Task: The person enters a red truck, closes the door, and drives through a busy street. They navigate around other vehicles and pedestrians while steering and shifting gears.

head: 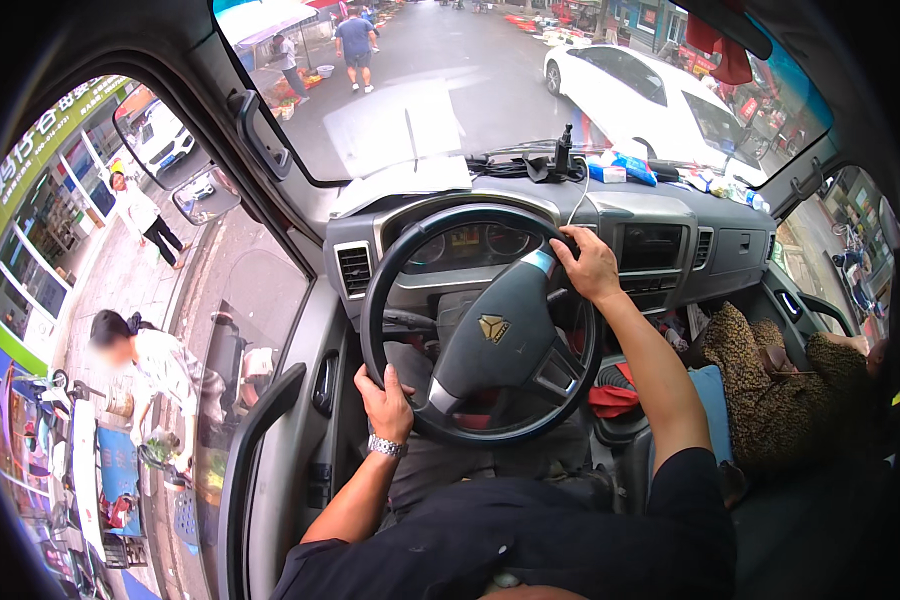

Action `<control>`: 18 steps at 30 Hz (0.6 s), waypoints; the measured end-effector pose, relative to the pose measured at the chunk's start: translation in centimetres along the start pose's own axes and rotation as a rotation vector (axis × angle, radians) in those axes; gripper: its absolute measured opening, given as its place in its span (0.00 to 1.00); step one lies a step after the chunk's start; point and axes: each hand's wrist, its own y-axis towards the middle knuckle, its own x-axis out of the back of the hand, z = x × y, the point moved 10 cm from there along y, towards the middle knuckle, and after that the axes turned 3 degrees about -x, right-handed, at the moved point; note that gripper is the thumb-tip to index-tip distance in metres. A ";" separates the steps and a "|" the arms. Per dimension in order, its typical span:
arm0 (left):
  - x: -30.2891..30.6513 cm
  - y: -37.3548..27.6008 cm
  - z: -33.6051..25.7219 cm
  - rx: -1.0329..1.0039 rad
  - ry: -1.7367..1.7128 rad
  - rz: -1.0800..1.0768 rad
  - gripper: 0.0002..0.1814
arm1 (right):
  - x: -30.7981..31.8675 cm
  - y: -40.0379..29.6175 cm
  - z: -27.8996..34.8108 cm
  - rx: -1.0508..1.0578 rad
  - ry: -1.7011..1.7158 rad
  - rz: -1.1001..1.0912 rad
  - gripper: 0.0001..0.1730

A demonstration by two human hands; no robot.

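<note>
A large black steering wheel (487, 431) with a gold emblem on its hub stands before me, turned so its spokes lie aslant. My left hand (387, 403) grips the rim at the lower left; a metal-band watch (387, 446) is on that wrist. At the upper right of the rim my right hand (589, 262) is curled over it, with the fingers near the dashboard edge. Behind the wheel sits the instrument cluster (469, 244). White papers (412, 180) lie on the dashboard, left of a black phone mount (564, 154) with a white cable.
A white car (622, 90) is close ahead on the right. Someone in blue (356, 45) walks on the road near stalls at the left. Beyond the left window, a person in white (169, 360) bends beside a scooter (229, 360). A passenger in patterned clothes (757, 375) sits at my right.
</note>
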 end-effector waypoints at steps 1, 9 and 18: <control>0.1 0.3 0.0 -0.004 0.019 0.008 0.25 | -0.1 -0.2 -0.3 -0.009 0.024 0.003 0.25; -0.1 3.5 -1.4 -0.042 0.096 0.102 0.22 | -0.6 -3.0 -4.1 -0.290 0.265 0.069 0.27; -0.3 4.6 -0.2 0.054 0.042 0.174 0.25 | -1.3 -5.3 -6.4 -0.346 0.393 0.061 0.31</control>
